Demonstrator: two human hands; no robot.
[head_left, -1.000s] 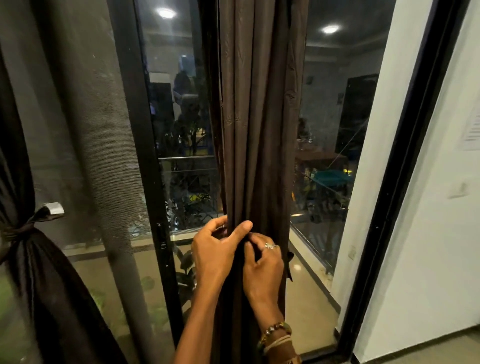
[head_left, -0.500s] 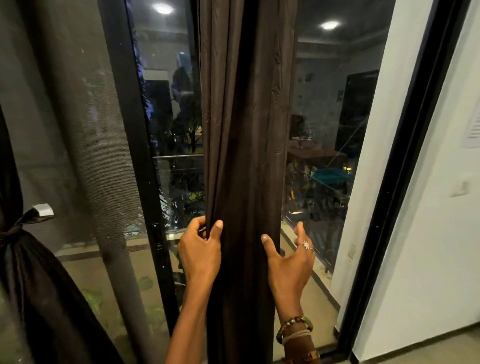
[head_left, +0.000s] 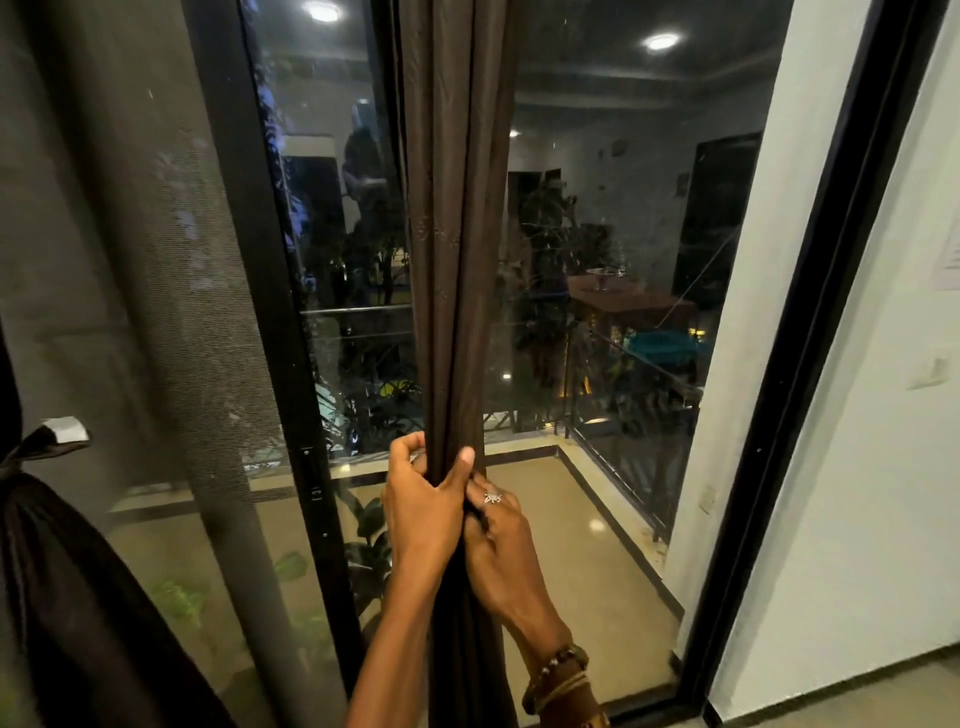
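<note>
**A:** What stood at the far left?

**B:** A dark tied curtain (head_left: 62, 597), cinched by a band with a white tab (head_left: 65, 428). It hung beside a grey mesh screen (head_left: 156, 312). Right of that rose the black door frame (head_left: 270, 312), with glass on its far side.

**A:** And the curtain being handled?

**B:** The brown curtain (head_left: 457, 260) hung mid-view, just right of the frame. It was gathered into a narrow column of folds, its long axis vertical, running from the top edge of the view out past the bottom.

**A:** The hands?

**B:** The left hand (head_left: 423, 514) wrapped the bunch from the left, fingers curled behind it and thumb lying up across the front. The right hand (head_left: 498, 545) touched it just below, fingers curled into the same folds — both were gripping the curtain. It wore a star-shaped ring (head_left: 492, 497), with beaded bracelets (head_left: 558, 670) at the wrist.

**A:** Any writing?

**B:** A sheet of paper (head_left: 948, 260) on the white wall (head_left: 857, 519) at the far right was cut off by the edge, and too blurred to read. A pale switch plate (head_left: 930, 374) sat below it.

**A:** The setting?

**B:** It was night outside — through the glass were a glossy balcony floor (head_left: 571, 519), a metal railing (head_left: 639, 374) and a leafy plant (head_left: 374, 525). A round ceiling light (head_left: 661, 41) glowed in the pane.
</note>
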